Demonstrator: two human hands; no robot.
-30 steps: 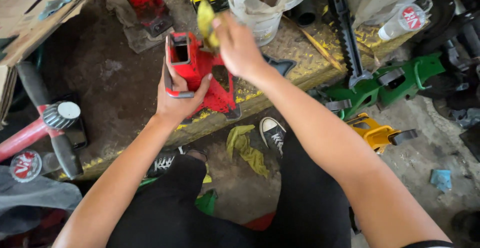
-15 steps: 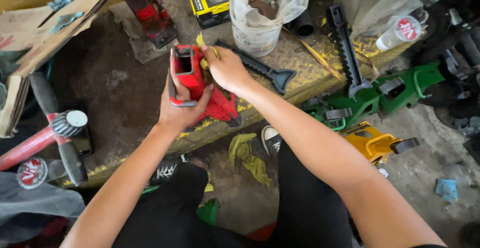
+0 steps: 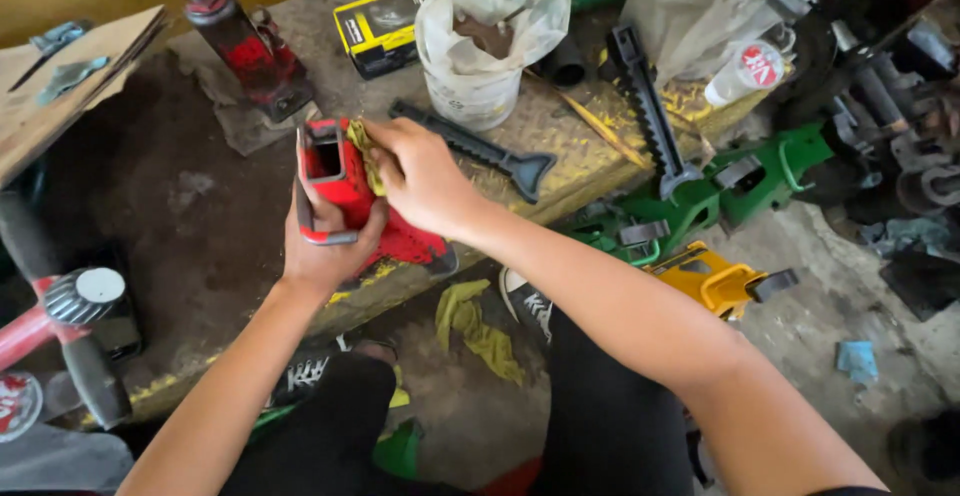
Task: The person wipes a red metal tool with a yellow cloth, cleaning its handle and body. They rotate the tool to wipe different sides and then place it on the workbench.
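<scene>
The right hand point(image 3: 425, 176), raised a second ago, has come down pressing a yellow rag point(image 3: 362, 148) onto the red housing point(image 3: 345, 181), which the left hand point(image 3: 325, 246) clasps at the tabletop point(image 3: 180, 206) edge.

A grimy bench point(image 3: 180, 206) carries a red bottle jack point(image 3: 240, 41), a yellow-and-black box point(image 3: 378, 28), a white plastic bag point(image 3: 490, 26) and two black toothed bars point(image 3: 480, 148). Below its edge, green point(image 3: 720, 191) and yellow point(image 3: 715, 278) metal parts lie on the floor, with a yellow rag point(image 3: 470, 326) nearby.
</scene>
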